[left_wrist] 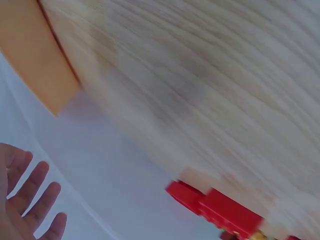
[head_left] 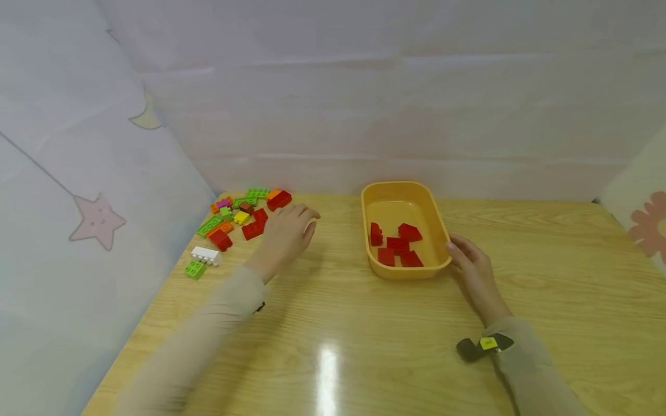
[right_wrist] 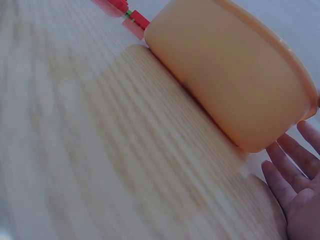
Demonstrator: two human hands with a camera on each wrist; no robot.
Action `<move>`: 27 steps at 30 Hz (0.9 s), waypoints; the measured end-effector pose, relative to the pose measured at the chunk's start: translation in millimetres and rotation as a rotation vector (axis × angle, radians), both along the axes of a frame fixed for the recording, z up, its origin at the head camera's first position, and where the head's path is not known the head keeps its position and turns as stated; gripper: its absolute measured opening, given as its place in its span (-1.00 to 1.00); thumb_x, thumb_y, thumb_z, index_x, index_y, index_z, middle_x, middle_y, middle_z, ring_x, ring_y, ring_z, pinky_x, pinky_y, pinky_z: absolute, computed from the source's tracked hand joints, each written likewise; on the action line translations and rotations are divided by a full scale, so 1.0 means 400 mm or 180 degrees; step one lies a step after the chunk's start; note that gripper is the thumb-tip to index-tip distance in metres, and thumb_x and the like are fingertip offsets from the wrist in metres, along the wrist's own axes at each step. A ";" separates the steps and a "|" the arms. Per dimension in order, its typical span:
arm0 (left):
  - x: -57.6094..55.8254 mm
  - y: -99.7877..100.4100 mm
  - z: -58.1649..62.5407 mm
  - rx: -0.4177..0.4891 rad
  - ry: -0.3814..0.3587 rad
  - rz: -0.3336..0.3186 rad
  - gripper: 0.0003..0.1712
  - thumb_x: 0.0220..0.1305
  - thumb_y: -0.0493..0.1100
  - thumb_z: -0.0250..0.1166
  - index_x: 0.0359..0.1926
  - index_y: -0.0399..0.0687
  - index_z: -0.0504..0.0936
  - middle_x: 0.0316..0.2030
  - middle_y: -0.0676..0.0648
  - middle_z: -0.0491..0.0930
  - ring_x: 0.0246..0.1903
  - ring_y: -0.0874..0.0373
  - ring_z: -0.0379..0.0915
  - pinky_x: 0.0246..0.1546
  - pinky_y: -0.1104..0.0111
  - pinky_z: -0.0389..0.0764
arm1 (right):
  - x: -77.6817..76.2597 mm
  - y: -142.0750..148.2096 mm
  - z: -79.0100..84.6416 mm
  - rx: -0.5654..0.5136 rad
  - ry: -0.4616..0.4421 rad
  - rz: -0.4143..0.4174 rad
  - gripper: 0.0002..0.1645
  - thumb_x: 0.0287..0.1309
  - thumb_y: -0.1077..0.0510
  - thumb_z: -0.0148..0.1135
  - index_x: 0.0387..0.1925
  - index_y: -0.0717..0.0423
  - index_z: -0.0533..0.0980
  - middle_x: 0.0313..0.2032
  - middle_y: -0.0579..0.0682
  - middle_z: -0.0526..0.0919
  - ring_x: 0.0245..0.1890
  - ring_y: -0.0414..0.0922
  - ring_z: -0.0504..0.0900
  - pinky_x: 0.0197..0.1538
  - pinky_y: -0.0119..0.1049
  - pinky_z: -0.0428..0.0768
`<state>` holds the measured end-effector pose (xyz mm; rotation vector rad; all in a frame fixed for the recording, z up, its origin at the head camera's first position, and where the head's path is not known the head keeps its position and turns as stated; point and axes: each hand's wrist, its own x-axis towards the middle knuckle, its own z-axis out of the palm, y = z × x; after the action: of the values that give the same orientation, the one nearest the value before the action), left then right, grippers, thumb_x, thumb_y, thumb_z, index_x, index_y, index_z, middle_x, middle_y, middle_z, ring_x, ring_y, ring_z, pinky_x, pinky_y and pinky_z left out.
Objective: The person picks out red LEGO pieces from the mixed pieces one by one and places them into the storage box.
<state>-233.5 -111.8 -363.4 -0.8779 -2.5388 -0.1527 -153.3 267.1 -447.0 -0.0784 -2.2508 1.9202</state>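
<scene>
In the head view, my left hand (head_left: 285,234) is over the table beside loose toy building bricks, with nothing in its fingers. Its spread fingers (left_wrist: 37,197) also show in the left wrist view. Nearest to it lie red bricks (head_left: 253,230) and another red brick (head_left: 279,200). On the right, my right hand (head_left: 474,271) holds the yellow plastic tub (head_left: 403,273) by its near right corner, thumb at the rim and other fingers along the outer wall. Several red bricks (head_left: 398,245) lie inside the tub, toward its near end.
Left of my left hand, green, orange, yellow, purple and brown bricks lie in a loose group near the table's left edge. A white brick (head_left: 206,255) and a green brick (head_left: 195,270) lie closer to me. A pale sheet (head_left: 333,115) hangs behind the wooden table (head_left: 364,335).
</scene>
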 end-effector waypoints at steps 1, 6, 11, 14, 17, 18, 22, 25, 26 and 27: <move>-0.004 -0.017 -0.003 -0.0004 -0.0028 0.0041 -0.79 0.39 -0.13 0.26 -0.01 -0.03 0.67 -0.10 -0.03 0.66 -0.09 0.01 0.58 -0.09 0.16 0.58 | 0.000 0.000 0.000 0.0022 0.0003 -0.0003 -0.31 0.43 -0.12 0.09 0.35 0.27 0.34 0.13 -0.14 0.49 0.02 -0.26 0.50 -0.05 -0.58 0.53; -0.018 -0.091 -0.009 -0.0036 -0.0252 0.0219 -0.78 0.40 -0.11 0.25 0.00 -0.03 0.65 -0.08 -0.04 0.65 -0.10 -0.03 0.56 -0.06 0.13 0.58 | 0.001 -0.003 0.002 -0.0034 0.0001 0.0034 -0.33 0.43 -0.11 0.09 0.35 0.26 0.34 0.12 -0.17 0.49 0.01 -0.28 0.51 -0.04 -0.59 0.52; -0.039 -0.167 0.001 0.0187 -0.0454 0.0516 -0.77 0.42 -0.13 0.21 0.00 -0.09 0.65 -0.08 -0.11 0.65 -0.07 -0.11 0.54 0.01 0.03 0.50 | 0.000 -0.007 0.006 -0.0319 -0.0024 0.0096 -0.35 0.42 -0.06 0.12 0.35 0.25 0.34 0.09 -0.18 0.50 -0.05 -0.25 0.54 -0.05 -0.56 0.55; -0.056 -0.217 0.010 0.0334 -0.0534 0.0686 -0.75 0.41 -0.18 0.20 0.02 -0.14 0.65 -0.09 -0.15 0.64 -0.13 -0.13 0.54 -0.09 0.02 0.52 | -0.003 -0.010 0.007 -0.0289 -0.0029 0.0088 -0.34 0.42 -0.07 0.12 0.36 0.26 0.33 0.10 -0.17 0.51 -0.05 -0.24 0.55 -0.04 -0.55 0.55; -0.067 -0.262 0.019 0.0318 -0.0638 0.0810 -0.73 0.39 -0.22 0.21 0.04 -0.19 0.64 -0.08 -0.19 0.63 -0.13 -0.15 0.53 -0.15 0.01 0.54 | -0.005 -0.013 0.006 -0.0120 -0.0034 0.0072 -0.32 0.43 -0.09 0.09 0.37 0.26 0.32 0.12 -0.15 0.49 -0.03 -0.26 0.53 -0.03 -0.57 0.53; -0.070 -0.275 0.021 0.0282 -0.0706 0.0848 -0.72 0.38 -0.22 0.22 0.05 -0.20 0.63 -0.07 -0.21 0.62 -0.12 -0.16 0.52 -0.14 0.00 0.55 | -0.006 -0.013 0.006 -0.0035 -0.0038 0.0057 -0.31 0.44 -0.10 0.08 0.37 0.26 0.32 0.13 -0.14 0.49 -0.02 -0.28 0.53 -0.03 -0.57 0.53; -0.079 -0.314 0.030 0.0124 -0.0976 0.0932 -0.72 0.37 -0.20 0.26 0.04 -0.20 0.61 0.05 -0.27 0.54 0.01 -0.21 0.47 -0.01 -0.05 0.51 | -0.005 -0.010 0.006 0.0039 -0.0079 0.0042 -0.30 0.44 -0.12 0.07 0.38 0.25 0.31 0.14 -0.14 0.49 -0.03 -0.29 0.54 -0.04 -0.57 0.53; -0.083 -0.331 0.031 -0.0067 -0.1126 0.1031 -0.62 0.36 -0.15 0.28 0.10 -0.27 0.55 0.11 -0.31 0.47 0.03 -0.25 0.44 0.03 -0.09 0.49 | -0.003 -0.005 0.005 0.0028 -0.0099 0.0009 -0.31 0.43 -0.12 0.09 0.37 0.24 0.32 0.11 -0.19 0.49 -0.06 -0.29 0.55 -0.05 -0.57 0.53; -0.083 -0.336 0.029 -0.0123 -0.1168 0.1075 -0.57 0.35 -0.14 0.28 0.14 -0.30 0.53 0.13 -0.33 0.45 0.05 -0.27 0.43 0.05 -0.11 0.47 | -0.002 -0.003 0.004 0.0034 -0.0098 0.0004 -0.31 0.43 -0.12 0.09 0.37 0.23 0.32 0.11 -0.20 0.49 -0.06 -0.29 0.55 -0.05 -0.58 0.53; -0.083 -0.341 0.026 -0.0188 -0.1194 0.1118 -0.51 0.34 -0.12 0.29 0.18 -0.32 0.50 0.15 -0.35 0.43 0.08 -0.29 0.41 0.08 -0.13 0.45 | -0.002 -0.002 0.003 0.0049 -0.0087 0.0003 -0.31 0.43 -0.13 0.09 0.37 0.23 0.33 0.11 -0.21 0.49 -0.06 -0.29 0.55 -0.05 -0.58 0.53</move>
<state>-266.6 -248.3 -352.9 -0.4396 -3.0144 -0.1427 -154.1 266.4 -445.8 -0.1024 -2.2831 1.9135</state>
